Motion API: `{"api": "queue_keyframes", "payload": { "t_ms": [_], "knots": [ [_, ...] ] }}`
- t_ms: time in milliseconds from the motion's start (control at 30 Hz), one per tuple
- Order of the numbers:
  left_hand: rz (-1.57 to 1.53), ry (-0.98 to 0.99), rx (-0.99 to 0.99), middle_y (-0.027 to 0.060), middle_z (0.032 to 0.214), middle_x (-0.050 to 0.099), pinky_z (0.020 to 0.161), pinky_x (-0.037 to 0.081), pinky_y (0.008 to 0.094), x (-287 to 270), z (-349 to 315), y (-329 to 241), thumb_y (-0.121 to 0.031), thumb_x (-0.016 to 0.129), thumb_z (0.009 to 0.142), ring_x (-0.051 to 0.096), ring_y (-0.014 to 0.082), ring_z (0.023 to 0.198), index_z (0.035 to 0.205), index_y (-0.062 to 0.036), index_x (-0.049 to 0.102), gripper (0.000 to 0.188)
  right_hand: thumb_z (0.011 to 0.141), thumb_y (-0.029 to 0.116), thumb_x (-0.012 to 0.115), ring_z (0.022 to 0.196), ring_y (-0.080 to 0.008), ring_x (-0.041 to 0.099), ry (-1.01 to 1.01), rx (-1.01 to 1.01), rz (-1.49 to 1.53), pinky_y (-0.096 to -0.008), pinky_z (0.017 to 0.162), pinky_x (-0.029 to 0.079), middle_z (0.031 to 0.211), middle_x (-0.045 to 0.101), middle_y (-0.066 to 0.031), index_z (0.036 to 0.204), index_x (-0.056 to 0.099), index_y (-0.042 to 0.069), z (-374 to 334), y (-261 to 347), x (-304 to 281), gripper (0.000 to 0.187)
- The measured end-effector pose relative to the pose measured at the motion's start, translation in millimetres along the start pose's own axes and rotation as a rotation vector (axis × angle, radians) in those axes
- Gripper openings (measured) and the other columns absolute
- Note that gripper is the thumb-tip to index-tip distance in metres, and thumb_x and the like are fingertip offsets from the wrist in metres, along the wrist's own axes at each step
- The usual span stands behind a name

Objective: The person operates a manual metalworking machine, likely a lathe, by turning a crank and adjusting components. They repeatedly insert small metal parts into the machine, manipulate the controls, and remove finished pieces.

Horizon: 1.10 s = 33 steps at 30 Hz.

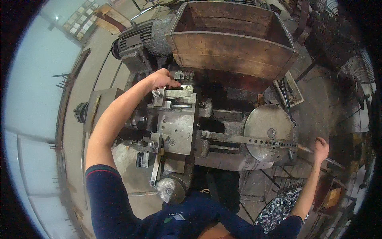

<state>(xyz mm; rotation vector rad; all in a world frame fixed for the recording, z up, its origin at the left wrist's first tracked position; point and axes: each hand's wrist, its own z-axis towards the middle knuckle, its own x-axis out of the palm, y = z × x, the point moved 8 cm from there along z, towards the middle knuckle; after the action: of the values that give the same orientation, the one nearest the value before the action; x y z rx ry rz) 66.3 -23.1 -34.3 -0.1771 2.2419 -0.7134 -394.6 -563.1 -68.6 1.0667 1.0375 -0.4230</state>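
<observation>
Over grey floor (316, 105), a slender tool (305, 148) is clasped by the right hand (321, 150); at a scuffed metal plate's (177, 129) far end the left hand (162, 79) is placed, its grip unclear.

Head-worn fisheye looks down on the machine (179, 137).

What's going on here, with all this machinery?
Someone is working bare-handed at a machine. The left hand is at the far end of its flat metal plate; whether it grips anything there is unclear. The right hand, out to the side, holds what looks like a brush near the big round disc. A wooden box is on the far side.
</observation>
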Motion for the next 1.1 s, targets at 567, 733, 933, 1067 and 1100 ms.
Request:
{"api": "queue_keyframes", "payload": {
  "t_ms": [567, 733, 933, 1067, 1100],
  "knots": [
    [0.107, -0.139, -0.039, 0.0118, 0.072, 0.063, 0.064, 0.047, 0.0316, -4.4, -14.3, -9.7, -0.046, 0.075, 0.063, 0.059, 0.0179, 0.066, 0.079, 0.0074, 0.065, 0.056, 0.068, 0.028, 0.056, 0.077, -0.0204, 0.062, -0.093, 0.056, -0.032, -0.0294, 0.071, 0.044, 0.082, 0.065, -0.0097, 0.092, 0.067, 0.009, -11.7, 15.4, -10.4, 0.033],
    [-0.031, -0.083, 0.038, 0.0068, 0.067, 0.061, 0.054, 0.044, 0.0291, -5.4, -4.9, 7.5, -0.032, 0.074, 0.067, 0.055, 0.0133, 0.058, 0.076, 0.0027, 0.066, 0.036, 0.067, 0.03, 0.055, 0.08, -0.0247, 0.062, -0.124, -0.026, -0.067, -0.0319, 0.07, 0.045, 0.084, 0.065, -0.0105, 0.092, 0.067, 0.011, -8.8, 13.1, -9.3, 0.034],
    [0.076, -0.11, 0.043, 0.0031, 0.061, 0.058, 0.052, 0.041, 0.0287, -6.4, -5.0, -3.6, -0.032, 0.074, 0.067, 0.051, 0.0114, 0.054, 0.066, 0.0008, 0.065, 0.034, 0.067, 0.032, 0.055, 0.081, -0.0268, 0.062, -0.073, 0.051, -0.044, -0.0329, 0.071, 0.045, 0.085, 0.066, -0.0089, 0.092, 0.068, 0.014, -10.0, 12.1, -11.2, 0.033],
    [0.085, -0.143, 0.069, 0.0023, 0.058, 0.055, 0.05, 0.041, 0.0279, -12.5, -20.5, -6.6, -0.031, 0.069, 0.073, 0.051, 0.0113, 0.054, 0.069, 0.0016, 0.064, 0.034, 0.067, 0.033, 0.055, 0.082, -0.0273, 0.062, -0.091, 0.034, -0.067, -0.0335, 0.072, 0.045, 0.085, 0.065, -0.0102, 0.091, 0.068, 0.014, -7.7, 11.8, -9.4, 0.033],
    [0.032, -0.126, 0.073, 0.002, 0.058, 0.055, 0.05, 0.041, 0.0271, -20.5, -30.3, -5.8, -0.031, 0.067, 0.075, 0.051, 0.0111, 0.054, 0.071, 0.0017, 0.063, 0.033, 0.067, 0.032, 0.055, 0.082, -0.0265, 0.062, -0.082, 0.038, -0.055, -0.0329, 0.072, 0.045, 0.086, 0.066, -0.0099, 0.091, 0.068, 0.014, -6.9, 12.8, -6.5, 0.033]
  ]
}}
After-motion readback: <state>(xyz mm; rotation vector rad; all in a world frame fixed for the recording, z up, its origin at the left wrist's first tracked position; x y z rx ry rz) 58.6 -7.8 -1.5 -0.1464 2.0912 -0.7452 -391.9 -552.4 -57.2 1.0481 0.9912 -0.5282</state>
